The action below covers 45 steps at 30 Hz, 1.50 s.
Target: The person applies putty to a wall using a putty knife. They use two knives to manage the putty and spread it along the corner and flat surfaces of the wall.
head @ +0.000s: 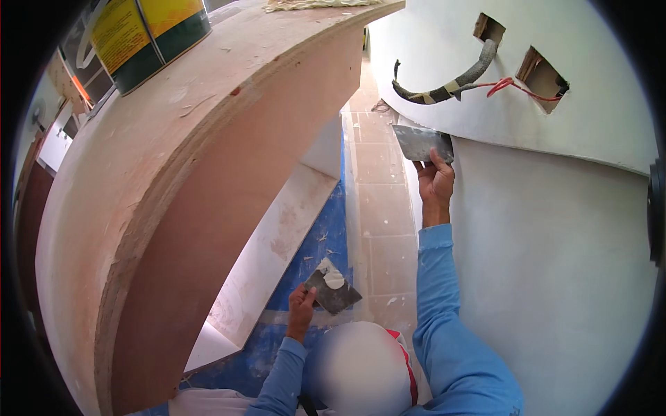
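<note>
My left hand [301, 312] grips a flat metal plate [341, 300] by its left corner, low over the floor. A lump of white putty [333, 278] lies on that plate. My right hand [436, 187] reaches forward with a second thin metal blade [419, 143], thumb on the near face and fingers behind. This blade is at the bottom edge of the white upper panel [468, 117], beside the smooth white lower wall [546, 234]. Whether it presses on the surface cannot be told. A white cap [364, 364] covers part of the view below the hands.
On the left runs a curved wooden counter [156, 125] with a rough edge, bearing a yellow and green can [151, 36]. Dark conduit [476, 70] and red wires [502, 86] stick out of cutouts in the panel. Blue sheeting [333, 229] and tiles [382, 208] cover the floor.
</note>
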Available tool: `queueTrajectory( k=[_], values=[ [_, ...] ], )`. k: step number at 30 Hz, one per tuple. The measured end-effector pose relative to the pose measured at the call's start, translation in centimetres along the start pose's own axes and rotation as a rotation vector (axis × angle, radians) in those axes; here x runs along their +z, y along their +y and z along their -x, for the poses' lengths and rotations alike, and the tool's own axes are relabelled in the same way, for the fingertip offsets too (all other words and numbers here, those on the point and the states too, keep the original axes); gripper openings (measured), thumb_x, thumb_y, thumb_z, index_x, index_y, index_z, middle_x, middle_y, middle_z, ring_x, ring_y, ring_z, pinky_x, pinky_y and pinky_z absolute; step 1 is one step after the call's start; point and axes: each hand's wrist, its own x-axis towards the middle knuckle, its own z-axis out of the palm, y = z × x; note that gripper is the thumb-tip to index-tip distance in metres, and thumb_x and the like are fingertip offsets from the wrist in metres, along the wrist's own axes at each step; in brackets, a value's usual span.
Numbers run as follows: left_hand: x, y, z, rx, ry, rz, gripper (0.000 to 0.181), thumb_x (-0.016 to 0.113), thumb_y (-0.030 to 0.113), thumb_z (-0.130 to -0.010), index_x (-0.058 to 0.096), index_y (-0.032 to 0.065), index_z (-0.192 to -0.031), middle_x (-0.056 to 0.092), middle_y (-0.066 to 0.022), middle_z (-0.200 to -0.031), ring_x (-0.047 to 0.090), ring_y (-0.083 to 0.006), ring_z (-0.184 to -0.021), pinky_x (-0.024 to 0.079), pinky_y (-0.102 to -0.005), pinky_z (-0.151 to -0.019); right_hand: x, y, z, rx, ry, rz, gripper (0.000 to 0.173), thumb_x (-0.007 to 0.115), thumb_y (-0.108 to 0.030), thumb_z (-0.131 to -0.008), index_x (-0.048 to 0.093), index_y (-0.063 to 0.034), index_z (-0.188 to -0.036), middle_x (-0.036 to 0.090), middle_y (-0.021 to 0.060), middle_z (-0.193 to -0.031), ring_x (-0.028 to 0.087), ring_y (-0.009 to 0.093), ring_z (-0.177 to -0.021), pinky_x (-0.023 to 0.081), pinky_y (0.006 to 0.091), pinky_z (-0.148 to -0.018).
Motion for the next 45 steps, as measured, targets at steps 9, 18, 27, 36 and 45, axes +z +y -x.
queueTrajectory(
  k=[9,18,27,36,45],
  values=[
    [0.2,-0.2,-0.2,0.006,-0.001,0.064,0.019,0.057,0.011,-0.096,0.065,-0.0012,-0.108,0.067,-0.0029,-0.092,0.06,-0.0087,-0.079,0.052,-0.0264,-0.072,1.0,-1.4,1.1,-0.001,0.0,0.053,0.037,0.063,-0.003,-0.088,0.058,-0.0076,-0.124,0.064,0.0089,-0.122,0.059,0.025,-0.115,0.045,0.0517,-0.103],
    [1.8,2.9,-0.5,0.049,-0.038,0.109,0.022,0.056,0.01,-0.095,0.064,-0.0011,-0.112,0.068,-0.0043,-0.093,0.064,-0.0117,-0.081,0.055,-0.0295,-0.073,-1.2,-0.1,6.1,-0.003,0.003,0.277,0.028,0.064,0.0,-0.086,0.061,0.0009,-0.115,0.067,0.0099,-0.108,0.065,0.024,-0.097,0.054,0.0426,-0.087],
    [3.0,6.2,-0.9,-0.094,0.088,0.75,0.029,0.051,0.01,-0.095,0.056,-0.0034,-0.12,0.066,-0.0132,-0.111,0.068,-0.0238,-0.095,0.059,-0.0388,-0.079,-1.2,3.6,16.9,-0.036,-0.69,1.242,0.025,0.065,0.004,-0.085,0.07,-0.0025,-0.109,0.066,0.0116,-0.09,0.063,0.017,-0.077,0.049,0.0285,-0.069],
    [3.0,6.6,-0.6,0.037,0.009,0.668,0.031,0.054,0.007,-0.096,0.055,0.0038,-0.127,0.066,-0.0096,-0.113,0.066,-0.0196,-0.1,0.059,-0.038,-0.082,-4.9,5.9,21.2,0.084,-1.003,1.429,0.046,0.061,0.004,-0.08,0.061,-0.0048,-0.125,0.063,0.0182,-0.107,0.064,0.033,-0.101,0.051,0.0391,-0.084],
    [1.8,6.3,-0.7,0.034,-0.115,0.505,0.029,0.054,0.009,-0.096,0.056,-0.0009,-0.124,0.065,-0.0091,-0.114,0.065,-0.02,-0.101,0.055,-0.036,-0.087,-11.5,4.5,4.8,0.14,0.241,0.769,0.014,0.064,-0.012,-0.083,0.063,-0.0025,-0.094,0.064,0.0049,-0.084,0.063,0.021,-0.071,0.056,0.0417,-0.067]
  ],
)
